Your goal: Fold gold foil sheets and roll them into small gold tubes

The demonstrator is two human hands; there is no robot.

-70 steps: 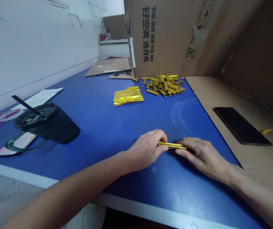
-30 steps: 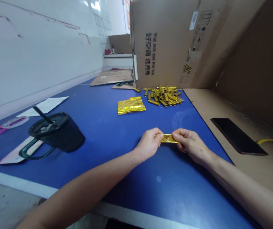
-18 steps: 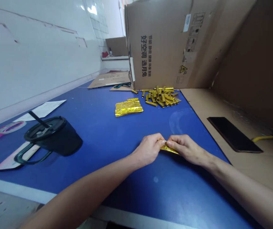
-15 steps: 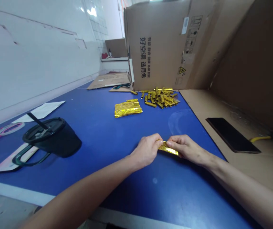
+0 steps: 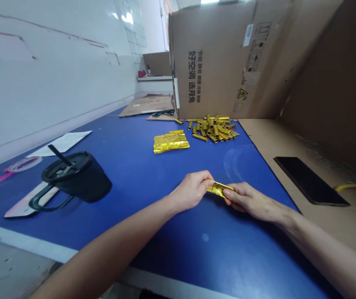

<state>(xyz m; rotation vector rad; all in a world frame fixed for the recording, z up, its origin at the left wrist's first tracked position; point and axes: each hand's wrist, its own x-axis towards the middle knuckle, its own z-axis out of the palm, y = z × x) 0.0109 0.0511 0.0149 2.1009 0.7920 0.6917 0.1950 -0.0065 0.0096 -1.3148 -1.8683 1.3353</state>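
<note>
Dark green lidded mug with a black straw (image 5: 86,178): parked on the blue tabletop (image 5: 134,166), its handle over a pale flat slab (image 5: 30,203).
Flat stack of crinkly gold foil strips (image 5: 171,143): kinda mid-table, beyond the hands.
Left hand (image 5: 192,191): clamped on the near-left end of a narrow shiny gold foil piece (image 5: 218,190).
Heap of short gold tubes (image 5: 215,131): just in front of the big brown cardboard box (image 5: 218,62).
Narrow shiny gold foil piece: between both hands, sloping down rightward; can't tell if it's touching the table.
Right hand (image 5: 249,200): pinching the other end, thumb on top.
Black flat rectangular slab (image 5: 310,180): far right, on brown cardboard (image 5: 330,230).
</note>
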